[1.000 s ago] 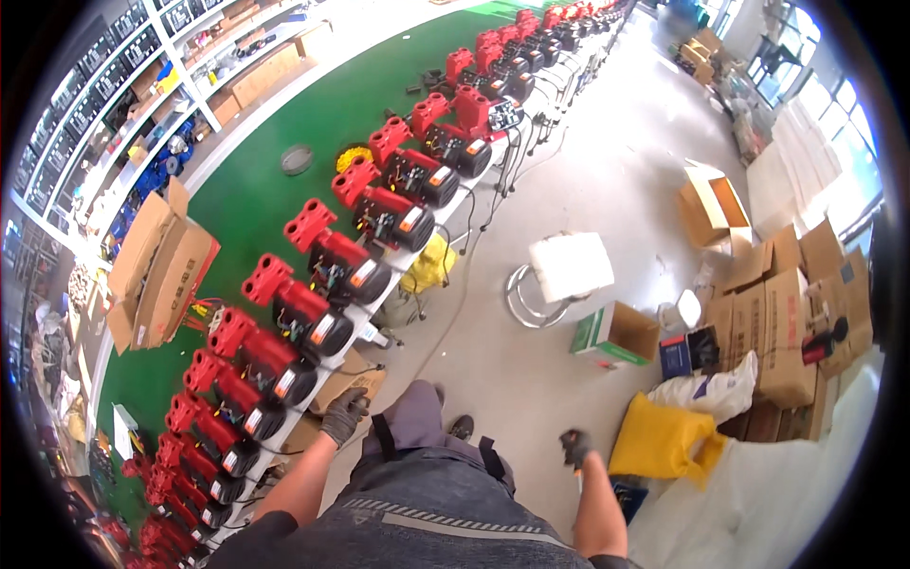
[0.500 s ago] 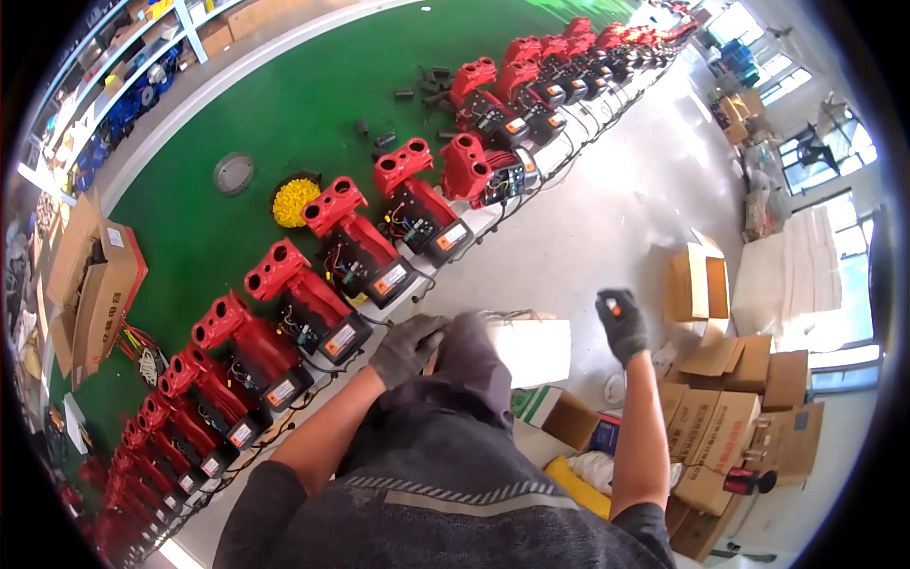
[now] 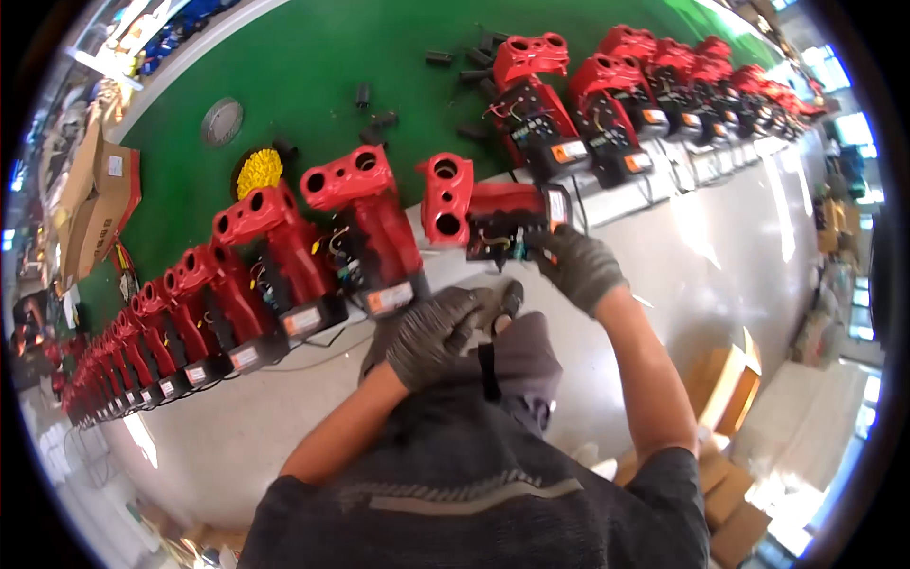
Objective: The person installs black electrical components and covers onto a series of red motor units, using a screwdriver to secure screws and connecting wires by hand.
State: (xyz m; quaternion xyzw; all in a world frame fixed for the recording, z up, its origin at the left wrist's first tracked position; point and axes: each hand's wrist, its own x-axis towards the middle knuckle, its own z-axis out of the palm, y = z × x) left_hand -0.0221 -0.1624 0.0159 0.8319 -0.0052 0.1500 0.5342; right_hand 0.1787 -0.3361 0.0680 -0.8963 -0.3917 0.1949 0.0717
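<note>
Head view: bends right hand [image 3: 578, 272] with circuit board [image 3: 492, 247] and red machine [image 3: 507, 197] right at its fingertips; curls left hand's [image 3: 431, 335] fingers; cannot tell whether grasping anything.

Head view: we work from the left lens of a side-by-side fisheye pair, worn on the head and aimed steeply down. The wearer's torso [image 3: 464, 446] lies closest to us, at 6 o'clock. Left hand [image 3: 432, 337] and right hand [image 3: 576, 270] sit near mid-field, farther off. We see the row of red machines [image 3: 384, 218] bow from 9 to 2 o'clock, ends most distant.
</note>
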